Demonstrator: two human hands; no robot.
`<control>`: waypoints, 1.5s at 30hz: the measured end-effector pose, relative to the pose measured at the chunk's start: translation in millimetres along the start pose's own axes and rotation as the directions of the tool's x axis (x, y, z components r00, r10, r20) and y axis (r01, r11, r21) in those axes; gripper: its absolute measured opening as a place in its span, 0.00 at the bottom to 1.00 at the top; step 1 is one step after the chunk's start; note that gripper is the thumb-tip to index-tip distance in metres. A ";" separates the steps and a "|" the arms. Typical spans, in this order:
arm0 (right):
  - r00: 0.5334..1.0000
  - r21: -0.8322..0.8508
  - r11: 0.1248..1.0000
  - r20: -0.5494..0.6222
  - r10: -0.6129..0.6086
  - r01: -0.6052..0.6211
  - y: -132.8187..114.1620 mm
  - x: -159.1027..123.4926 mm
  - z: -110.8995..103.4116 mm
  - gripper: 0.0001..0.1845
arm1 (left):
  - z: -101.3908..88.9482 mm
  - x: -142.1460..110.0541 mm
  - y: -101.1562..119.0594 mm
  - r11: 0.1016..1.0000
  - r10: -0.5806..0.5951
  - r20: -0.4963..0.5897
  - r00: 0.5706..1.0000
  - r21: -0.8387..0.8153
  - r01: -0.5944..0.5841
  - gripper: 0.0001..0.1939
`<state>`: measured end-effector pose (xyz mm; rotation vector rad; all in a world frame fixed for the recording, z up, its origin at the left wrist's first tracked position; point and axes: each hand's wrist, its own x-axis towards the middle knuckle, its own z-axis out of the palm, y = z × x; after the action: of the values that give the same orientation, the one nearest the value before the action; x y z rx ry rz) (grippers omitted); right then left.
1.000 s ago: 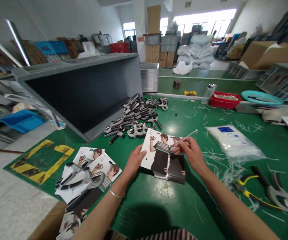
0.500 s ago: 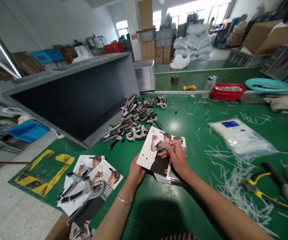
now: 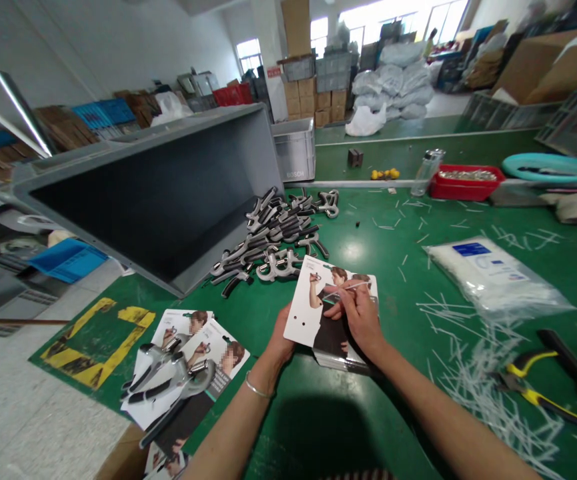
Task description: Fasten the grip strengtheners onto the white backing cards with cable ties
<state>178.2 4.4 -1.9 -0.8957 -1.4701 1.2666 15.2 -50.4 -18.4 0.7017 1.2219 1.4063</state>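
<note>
My left hand point(image 3: 281, 333) is closed on the left edge of a printed cardboard backing card point(image 3: 299, 321), fingers hidden beneath it. The card lies tilted over a stack of like cards point(image 3: 341, 362). Above it, my right hand point(image 3: 363, 323) pinches a thin white cable tie point(image 3: 355, 286) between thumb and fingers. Two small dark holes show at the card's lower left. Beyond the card lies a heap of grey-and-black hand grippers point(image 3: 281, 230). To the left, more hand grippers point(image 3: 178, 377) rest on printed cards point(image 3: 231, 353).
A large grey crate point(image 3: 188, 127) lies on its side behind the heap. On the right are a bag of white cable ties point(image 3: 503, 273), scattered ties point(image 3: 488, 393) and yellow-black cutters point(image 3: 528, 387). A red tray point(image 3: 468, 190) and clear bottle point(image 3: 425, 175) stand farther back.
The view has shifted slightly, moving everything a little to the right. My left hand and the card have edged right over the stack. My right hand still pinches the cable tie.
</note>
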 end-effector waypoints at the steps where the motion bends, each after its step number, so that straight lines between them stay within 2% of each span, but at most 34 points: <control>1: 1.000 -0.008 1.000 0.023 0.002 -0.002 1.0 1.3 0.0 0.14 | -0.5 1.4 -0.6 0.999 0.019 0.002 1.000 0.045 -0.019 0.21; 4: 0.993 -0.076 0.997 0.117 0.036 -0.027 3.3 5.7 -1.0 0.13 | -0.4 6.4 3.2 0.950 0.106 -0.009 0.994 0.295 -0.099 0.16; 6: 0.987 -0.125 0.992 0.152 0.046 -0.026 4.1 7.9 -2.4 0.12 | 0.0 8.2 10.0 0.849 0.203 0.017 0.979 0.496 -0.185 0.14; 9: 0.986 -0.196 0.980 0.167 0.006 0.027 4.0 9.4 -5.0 0.10 | -1.8 4.2 22.7 0.663 0.310 0.084 0.947 0.694 -0.279 0.14; 11: 0.985 -0.231 0.972 0.174 -0.013 0.053 2.8 9.5 -6.5 0.09 | -4.6 -2.3 30.2 0.556 0.315 0.130 0.940 0.777 -0.294 0.10; 13: 0.983 -0.226 0.973 0.182 -0.003 0.045 1.0 9.3 -7.7 0.09 | -7.6 -9.9 36.0 0.504 0.277 0.220 0.935 0.795 -0.337 0.10; 16: 0.980 -0.181 0.983 0.199 0.019 0.018 -1.2 9.0 -8.8 0.09 | -9.8 -19.8 41.2 0.544 0.252 0.370 0.894 0.710 -0.447 0.15; 18: 0.979 -0.173 0.984 0.202 0.006 0.030 -1.3 8.7 -9.3 0.09 | -9.1 -23.4 42.7 0.525 0.279 0.386 0.879 0.706 -0.477 0.13; 20: 0.980 -0.186 0.981 0.200 -0.017 0.055 -0.3 8.3 -9.6 0.09 | -6.6 -23.4 42.3 0.498 0.329 0.341 0.880 0.730 -0.469 0.11; 22: 0.980 -0.203 0.976 0.198 -0.034 0.075 0.9 7.7 -9.6 0.09 | -3.1 -19.4 39.9 0.514 0.353 0.293 0.889 0.733 -0.446 0.10; 24: 0.978 -0.215 0.972 0.200 -0.053 0.096 1.5 6.9 -9.1 0.09 | 0.1 -12.3 35.3 0.588 0.294 0.233 0.927 0.721 -0.368 0.08; 26: 0.976 -0.224 0.967 0.204 -0.076 0.122 1.2 6.0 -8.2 0.08 | 1.9 -4.2 29.5 0.652 0.188 0.177 0.966 0.714 -0.257 0.08; 28: 0.975 -0.230 0.964 0.205 -0.088 0.136 0.7 5.2 -7.4 0.07 | 2.0 2.7 24.0 0.673 0.129 0.139 0.982 0.715 -0.190 0.09; 32: 0.979 -0.212 0.971 0.192 -0.072 0.114 2.4 5.3 -8.3 0.07 | -0.3 8.4 18.2 0.680 0.137 0.124 0.983 0.709 -0.184 0.10; 37: 0.979 -0.162 0.985 0.201 -0.019 0.052 6.1 7.5 -10.5 0.09 | -0.5 3.5 18.3 0.693 0.176 0.118 0.977 0.690 -0.208 0.10; 39: 0.979 -0.180 0.979 0.197 -0.058 0.094 5.3 7.6 -10.3 0.08 | 0.5 0.0 19.3 0.694 0.205 0.113 0.972 0.684 -0.226 0.07; 41: 0.966 -0.212 0.958 0.212 -0.150 0.195 3.3 7.0 -9.5 0.08 | 1.2 -3.2 21.5 0.678 0.283 0.091 0.955 0.685 -0.266 0.04; 43: 0.939 -0.236 0.927 0.255 -0.231 0.293 1.2 6.0 -8.8 0.11 | 0.4 -4.7 25.1 0.642 0.372 0.049 0.927 0.707 -0.295 0.08; 45: 0.920 -0.251 0.908 0.298 -0.256 0.334 0.0 5.0 -8.2 0.14 | -2.7 -4.4 29.2 0.628 0.387 0.029 0.921 0.724 -0.287 0.12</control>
<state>184.8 11.4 -0.9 -0.6759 -1.9635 0.9731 3.8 -51.7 9.0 1.4733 1.8527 1.2492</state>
